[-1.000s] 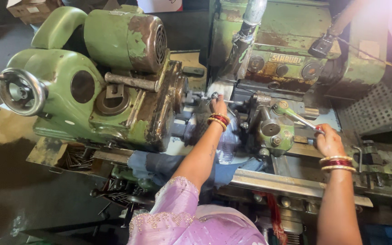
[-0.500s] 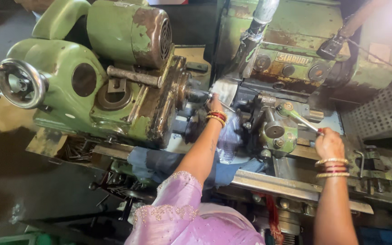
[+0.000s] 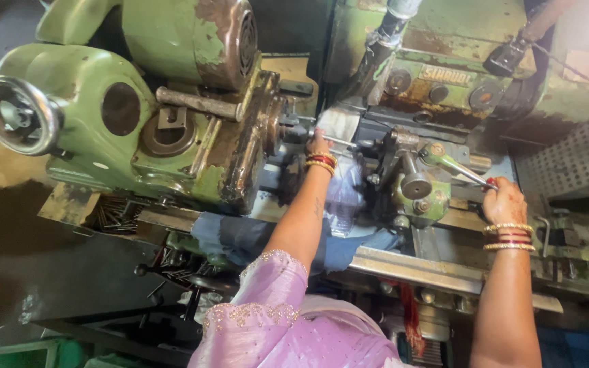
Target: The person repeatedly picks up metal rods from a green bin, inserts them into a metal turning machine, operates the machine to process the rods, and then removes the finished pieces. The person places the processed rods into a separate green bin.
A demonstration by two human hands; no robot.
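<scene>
I look down on an old green lathe (image 3: 172,129) with worn paint. My left hand (image 3: 318,143), bangles at the wrist, reaches in to the chuck (image 3: 273,126) and pinches a thin metal rod (image 3: 339,140) that sticks out of it. My right hand (image 3: 504,202), also with bangles, is closed around the end of a long metal lever (image 3: 459,169) on the green tool post (image 3: 414,187). A clear plastic sheet (image 3: 343,194) hangs under my left forearm.
A handwheel (image 3: 15,116) sticks out at the far left. Several thin metal rods (image 3: 114,215) lie in a tray under the headstock. A blue cloth (image 3: 240,238) drapes over the front rail. A second green machine (image 3: 458,75) stands behind; another person's hand (image 3: 536,24) is at the top right.
The view has shifted closer and slightly downward. My left hand has stayed at the chuck. My right hand has kept hold of the lever, which sits a little lower.
</scene>
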